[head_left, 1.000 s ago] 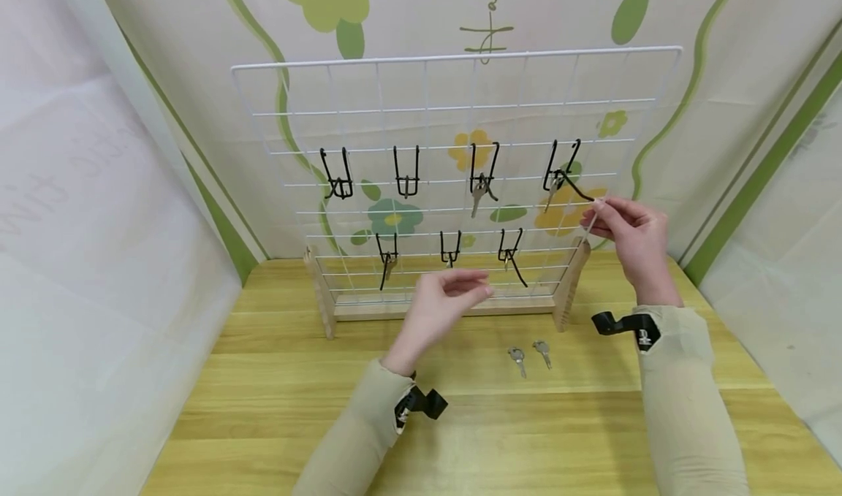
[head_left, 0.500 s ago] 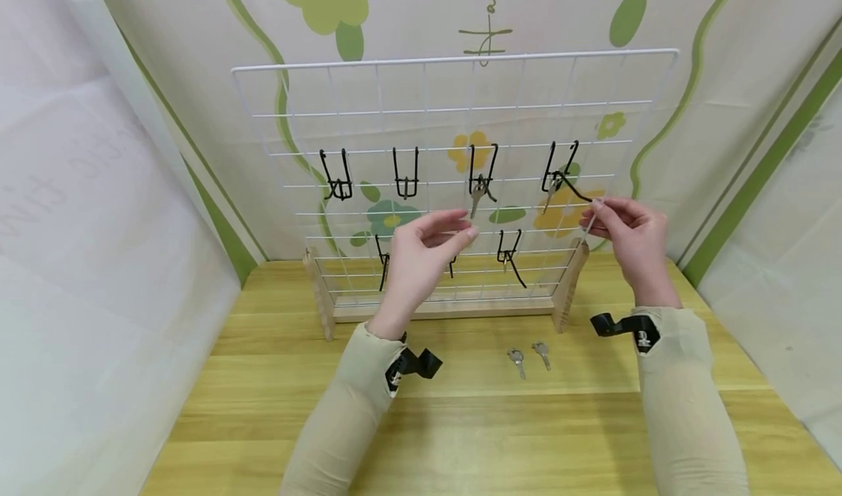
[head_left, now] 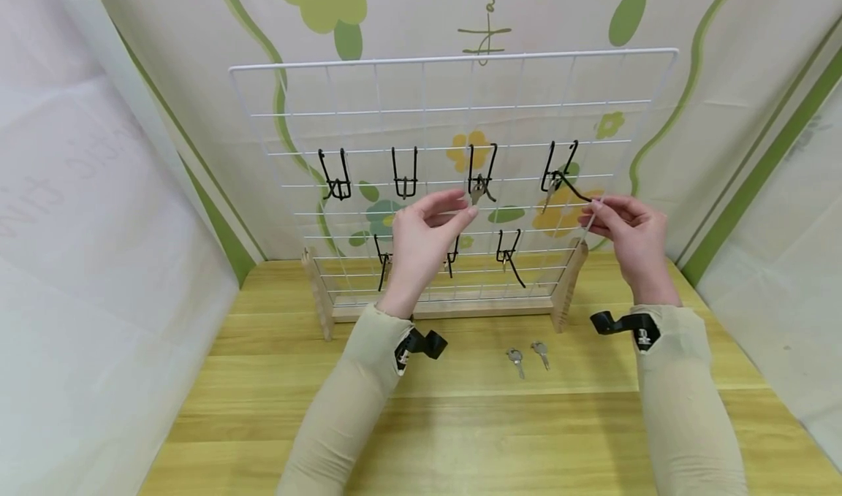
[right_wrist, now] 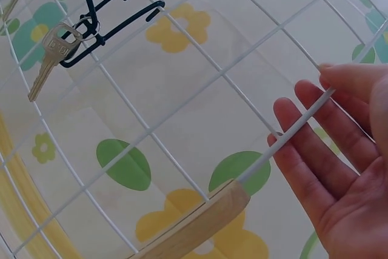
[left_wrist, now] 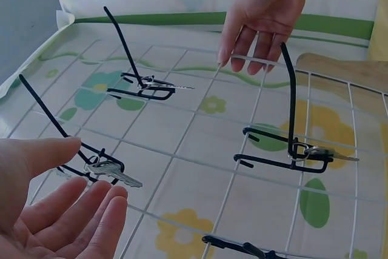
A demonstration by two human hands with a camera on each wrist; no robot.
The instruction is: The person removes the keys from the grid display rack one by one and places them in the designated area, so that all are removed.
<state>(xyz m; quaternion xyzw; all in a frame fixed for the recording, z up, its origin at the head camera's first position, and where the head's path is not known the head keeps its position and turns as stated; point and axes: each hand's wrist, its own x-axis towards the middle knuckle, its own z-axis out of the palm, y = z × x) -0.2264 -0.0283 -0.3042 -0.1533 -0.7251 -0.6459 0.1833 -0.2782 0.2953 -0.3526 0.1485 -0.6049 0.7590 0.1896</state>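
Observation:
A white wire grid panel [head_left: 454,59] stands upright in a wooden base, with black hooks in two rows. My right hand [head_left: 634,244] grips the panel's right side wire, thumb in front and fingers behind it in the right wrist view. My left hand [head_left: 424,240] is raised before the panel, near a silver key [left_wrist: 118,172] that hangs by its ring from an upper-row hook [head_left: 482,163]. In the left wrist view, the thumb and relaxed fingers lie around this key with a gap. Another key [right_wrist: 56,56] hangs on the rightmost upper hook [head_left: 559,167].
Two loose keys, one [head_left: 516,362] left of the other [head_left: 540,353], lie on the wooden table [head_left: 500,437] in front of the base [head_left: 454,310]. Lower-row hooks, such as the right one [head_left: 508,251], stick out toward me. A flowered cloth [head_left: 421,14] hangs behind.
My left hand has risen from the lower row of hooks to the key on the upper row. My right hand stays on the panel's side wire.

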